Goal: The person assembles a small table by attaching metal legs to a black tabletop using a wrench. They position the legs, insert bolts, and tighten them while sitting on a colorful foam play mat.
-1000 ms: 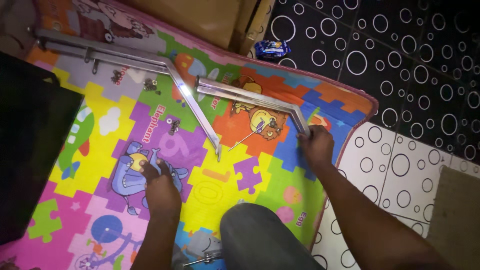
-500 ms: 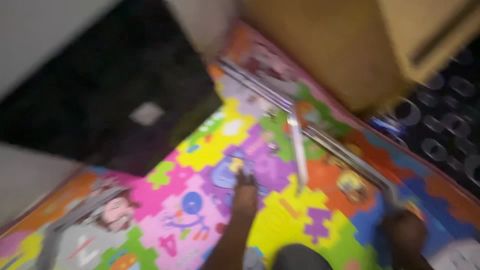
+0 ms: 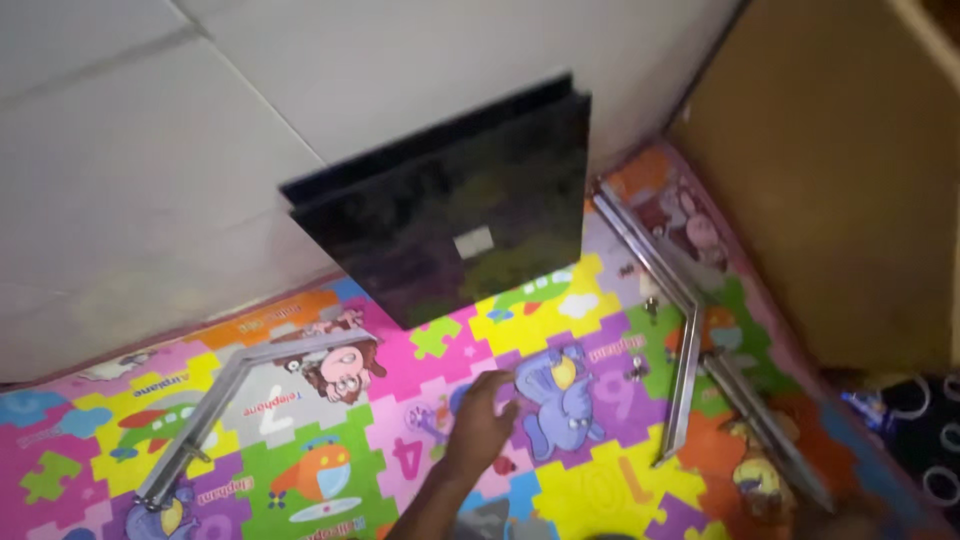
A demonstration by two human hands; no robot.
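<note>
Mat (image 3: 300, 430) with coloured puzzle pieces is now filling the view below the black glass panel (image 3: 450, 210), which is leaning on the wall; the view is swinging left from the bent metal frame (image 3: 690, 330). Left hand (image 3: 480, 425) is resting loosely open, palm down, below the panel. Right hand is out of view.

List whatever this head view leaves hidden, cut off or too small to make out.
- Right hand: not visible, apparently beyond the bottom right corner.
- Left hand: fingers blur on the puzzle mat; whether they pinch anything cannot be told.
- Small metal fittings: too tiny to identify.
- Left metal bracket: its lower end is cut off near the bottom edge.
- Black panel: its surface is dark and its pale label is unreadable.
</note>
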